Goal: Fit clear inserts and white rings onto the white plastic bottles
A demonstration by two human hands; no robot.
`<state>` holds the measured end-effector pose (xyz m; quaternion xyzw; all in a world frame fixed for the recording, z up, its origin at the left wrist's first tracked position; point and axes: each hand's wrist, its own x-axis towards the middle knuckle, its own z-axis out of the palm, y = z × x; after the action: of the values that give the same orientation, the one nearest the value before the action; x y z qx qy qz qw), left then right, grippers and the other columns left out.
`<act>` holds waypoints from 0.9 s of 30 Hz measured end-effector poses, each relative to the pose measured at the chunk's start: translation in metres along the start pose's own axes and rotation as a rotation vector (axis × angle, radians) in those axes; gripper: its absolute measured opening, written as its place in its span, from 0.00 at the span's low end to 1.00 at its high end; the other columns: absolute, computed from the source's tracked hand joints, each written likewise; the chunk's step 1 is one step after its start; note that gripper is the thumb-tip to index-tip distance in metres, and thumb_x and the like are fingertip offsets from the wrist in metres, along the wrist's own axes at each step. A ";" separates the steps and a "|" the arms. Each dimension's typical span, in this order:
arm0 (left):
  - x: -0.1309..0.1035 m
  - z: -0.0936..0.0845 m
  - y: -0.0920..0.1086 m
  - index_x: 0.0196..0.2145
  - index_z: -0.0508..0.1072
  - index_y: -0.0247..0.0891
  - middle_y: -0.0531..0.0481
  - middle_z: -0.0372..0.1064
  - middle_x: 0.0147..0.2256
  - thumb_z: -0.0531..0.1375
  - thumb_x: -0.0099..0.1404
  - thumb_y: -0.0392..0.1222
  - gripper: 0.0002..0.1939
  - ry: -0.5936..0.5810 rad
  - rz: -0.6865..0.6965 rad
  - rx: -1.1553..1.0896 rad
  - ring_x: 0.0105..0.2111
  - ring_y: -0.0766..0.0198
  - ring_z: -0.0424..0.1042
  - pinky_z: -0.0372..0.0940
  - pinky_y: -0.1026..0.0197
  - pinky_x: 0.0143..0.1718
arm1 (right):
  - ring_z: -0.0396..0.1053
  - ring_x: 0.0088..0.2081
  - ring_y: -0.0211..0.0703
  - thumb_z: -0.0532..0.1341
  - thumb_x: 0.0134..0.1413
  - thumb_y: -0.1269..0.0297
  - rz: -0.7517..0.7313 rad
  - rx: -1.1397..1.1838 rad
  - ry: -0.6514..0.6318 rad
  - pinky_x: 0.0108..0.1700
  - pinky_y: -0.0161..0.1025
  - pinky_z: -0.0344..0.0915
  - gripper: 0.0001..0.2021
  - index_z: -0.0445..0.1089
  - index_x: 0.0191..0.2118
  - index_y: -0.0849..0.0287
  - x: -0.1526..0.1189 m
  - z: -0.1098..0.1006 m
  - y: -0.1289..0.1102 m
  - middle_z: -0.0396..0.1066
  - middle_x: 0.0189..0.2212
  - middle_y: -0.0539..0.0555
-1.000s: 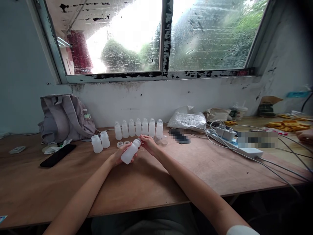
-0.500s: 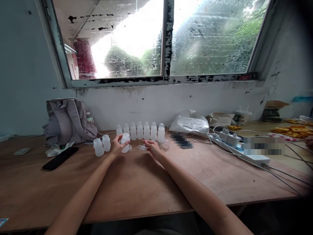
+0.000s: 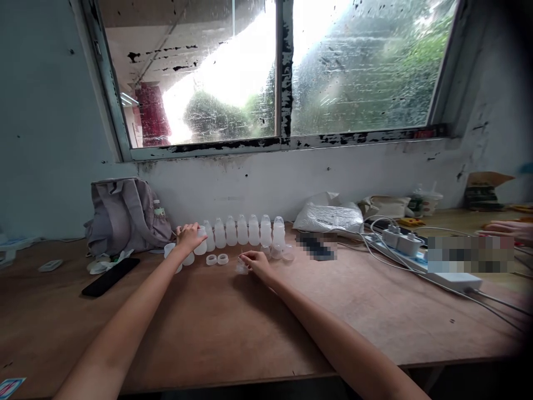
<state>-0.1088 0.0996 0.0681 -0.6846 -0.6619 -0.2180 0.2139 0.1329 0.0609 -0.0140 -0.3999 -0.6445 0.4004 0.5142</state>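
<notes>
My left hand (image 3: 189, 238) reaches over the top of a frosted white baby bottle (image 3: 200, 246), its fingers closed at the bottle's upper part. Two more open frosted bottles (image 3: 189, 259) stand partly hidden behind my left hand and forearm. My right hand (image 3: 258, 262) pinches a small clear piece (image 3: 241, 267), perhaps a teat or cap, low over the table. Two white collar rings (image 3: 211, 260) lie flat between my hands. Behind them a row of several capped bottles (image 3: 242, 230) stands upright near the wall. Clear round caps (image 3: 288, 254) lie right of my right hand.
On the left sit a grey backpack (image 3: 125, 214) and a black phone (image 3: 110, 276). A silver package (image 3: 331, 215) lies by the wall; a power strip (image 3: 449, 278) with cables runs along the right. Another person's hand (image 3: 508, 229) shows at the far right edge.
My left hand has carried the bottle left, beside the other open bottles. My right hand has drawn the clear piece nearer to me. The two collar rings now show fully. The view has shifted slightly.
</notes>
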 end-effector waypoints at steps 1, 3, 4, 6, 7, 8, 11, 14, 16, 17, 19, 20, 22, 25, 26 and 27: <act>0.000 0.004 -0.002 0.34 0.66 0.39 0.45 0.68 0.35 0.55 0.53 0.53 0.16 -0.003 0.003 0.020 0.42 0.53 0.64 0.47 0.48 0.48 | 0.58 0.20 0.33 0.60 0.41 0.58 -0.011 -0.034 -0.007 0.22 0.31 0.56 0.14 0.72 0.29 0.65 0.000 0.001 0.000 0.65 0.19 0.50; -0.001 0.012 -0.006 0.34 0.66 0.38 0.44 0.68 0.34 0.55 0.54 0.53 0.16 -0.003 0.019 0.042 0.41 0.53 0.64 0.44 0.45 0.49 | 0.59 0.20 0.34 0.59 0.42 0.58 -0.045 -0.105 -0.012 0.22 0.31 0.57 0.13 0.72 0.29 0.65 -0.001 0.002 0.001 0.66 0.19 0.50; -0.002 0.016 -0.006 0.34 0.66 0.37 0.44 0.69 0.34 0.55 0.54 0.53 0.16 -0.002 0.024 0.046 0.41 0.52 0.64 0.43 0.44 0.49 | 0.60 0.21 0.35 0.59 0.42 0.59 -0.064 -0.140 -0.013 0.22 0.31 0.57 0.13 0.73 0.28 0.65 -0.001 0.003 0.002 0.66 0.19 0.51; -0.003 0.024 -0.007 0.34 0.66 0.36 0.44 0.69 0.33 0.55 0.55 0.52 0.16 0.004 0.028 0.053 0.41 0.51 0.64 0.41 0.42 0.50 | 0.62 0.22 0.36 0.59 0.43 0.60 -0.103 -0.201 -0.013 0.24 0.32 0.58 0.12 0.73 0.28 0.64 -0.001 0.003 0.003 0.67 0.19 0.51; -0.004 0.027 -0.007 0.33 0.66 0.36 0.43 0.69 0.33 0.55 0.55 0.51 0.16 0.009 0.028 0.059 0.41 0.51 0.64 0.40 0.42 0.50 | 0.63 0.23 0.37 0.59 0.44 0.60 -0.124 -0.228 -0.013 0.25 0.32 0.58 0.12 0.73 0.28 0.64 -0.001 0.003 0.002 0.68 0.20 0.52; -0.006 0.030 -0.007 0.34 0.66 0.36 0.43 0.70 0.32 0.54 0.55 0.51 0.15 0.016 0.027 0.066 0.41 0.51 0.64 0.39 0.41 0.50 | 0.64 0.24 0.38 0.58 0.44 0.60 -0.143 -0.253 -0.014 0.26 0.33 0.59 0.11 0.73 0.28 0.63 -0.001 0.003 0.002 0.69 0.21 0.52; -0.010 0.035 -0.007 0.36 0.66 0.36 0.41 0.70 0.33 0.54 0.56 0.49 0.14 0.036 0.024 0.085 0.42 0.49 0.63 0.35 0.39 0.51 | 0.65 0.27 0.38 0.58 0.46 0.60 -0.195 -0.339 -0.030 0.29 0.32 0.59 0.10 0.72 0.28 0.62 -0.003 0.003 -0.001 0.70 0.24 0.53; -0.015 0.038 -0.008 0.41 0.65 0.35 0.37 0.69 0.37 0.54 0.57 0.47 0.17 0.076 0.043 0.084 0.48 0.47 0.58 0.31 0.38 0.52 | 0.63 0.27 0.36 0.59 0.45 0.58 -0.194 -0.462 -0.119 0.27 0.31 0.57 0.11 0.71 0.28 0.61 -0.007 0.003 -0.003 0.68 0.24 0.51; -0.020 0.039 -0.006 0.45 0.63 0.32 0.33 0.64 0.44 0.55 0.56 0.45 0.20 0.156 0.055 0.071 0.52 0.46 0.53 0.30 0.38 0.52 | 0.61 0.25 0.35 0.61 0.43 0.55 -0.196 -0.575 -0.195 0.26 0.30 0.54 0.13 0.69 0.30 0.60 -0.010 0.005 -0.002 0.66 0.23 0.49; -0.023 0.039 -0.005 0.46 0.62 0.31 0.32 0.61 0.47 0.55 0.56 0.44 0.22 0.211 0.059 0.057 0.53 0.45 0.51 0.31 0.37 0.52 | 0.61 0.25 0.35 0.61 0.42 0.54 -0.203 -0.630 -0.217 0.25 0.30 0.53 0.14 0.68 0.32 0.59 -0.011 0.006 -0.001 0.65 0.23 0.49; -0.032 0.041 0.002 0.47 0.61 0.31 0.33 0.55 0.52 0.54 0.57 0.43 0.21 0.300 0.085 0.000 0.55 0.46 0.48 0.32 0.39 0.52 | 0.61 0.26 0.36 0.61 0.42 0.52 -0.226 -0.715 -0.217 0.25 0.30 0.51 0.15 0.65 0.34 0.57 -0.012 0.009 0.003 0.65 0.24 0.48; -0.038 0.042 0.007 0.47 0.62 0.33 0.35 0.55 0.52 0.53 0.58 0.42 0.19 0.317 0.120 -0.045 0.55 0.48 0.48 0.35 0.40 0.53 | 0.61 0.27 0.36 0.60 0.44 0.53 -0.231 -0.741 -0.199 0.26 0.30 0.51 0.15 0.64 0.35 0.57 -0.012 0.010 0.005 0.64 0.24 0.48; -0.052 0.045 0.021 0.44 0.64 0.35 0.39 0.59 0.49 0.51 0.59 0.41 0.15 0.289 0.230 -0.159 0.53 0.52 0.52 0.42 0.46 0.53 | 0.61 0.27 0.37 0.58 0.47 0.55 -0.235 -0.758 -0.159 0.27 0.30 0.50 0.12 0.62 0.35 0.57 -0.011 0.013 0.010 0.64 0.24 0.48; -0.075 0.049 0.046 0.41 0.65 0.37 0.43 0.64 0.44 0.50 0.60 0.41 0.12 0.171 0.370 -0.331 0.49 0.56 0.59 0.52 0.53 0.50 | 0.61 0.26 0.36 0.56 0.50 0.59 -0.249 -0.738 -0.129 0.27 0.30 0.51 0.08 0.60 0.33 0.57 -0.009 0.014 0.015 0.62 0.23 0.48; -0.082 0.049 0.053 0.42 0.65 0.37 0.44 0.65 0.44 0.50 0.61 0.41 0.13 0.121 0.410 -0.374 0.48 0.57 0.60 0.53 0.55 0.49 | 0.60 0.25 0.35 0.56 0.51 0.61 -0.259 -0.725 -0.128 0.27 0.30 0.51 0.06 0.60 0.32 0.57 -0.008 0.014 0.017 0.62 0.22 0.47; -0.088 0.049 0.059 0.44 0.64 0.37 0.45 0.65 0.44 0.49 0.61 0.41 0.14 0.063 0.452 -0.405 0.47 0.58 0.60 0.54 0.55 0.48 | 0.59 0.24 0.35 0.55 0.51 0.62 -0.270 -0.714 -0.130 0.27 0.30 0.51 0.05 0.60 0.31 0.57 -0.008 0.014 0.017 0.62 0.22 0.47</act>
<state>-0.0514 0.0547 -0.0227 -0.8360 -0.4290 -0.3136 0.1366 0.1222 0.0582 -0.0349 -0.4390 -0.8214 0.1042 0.3489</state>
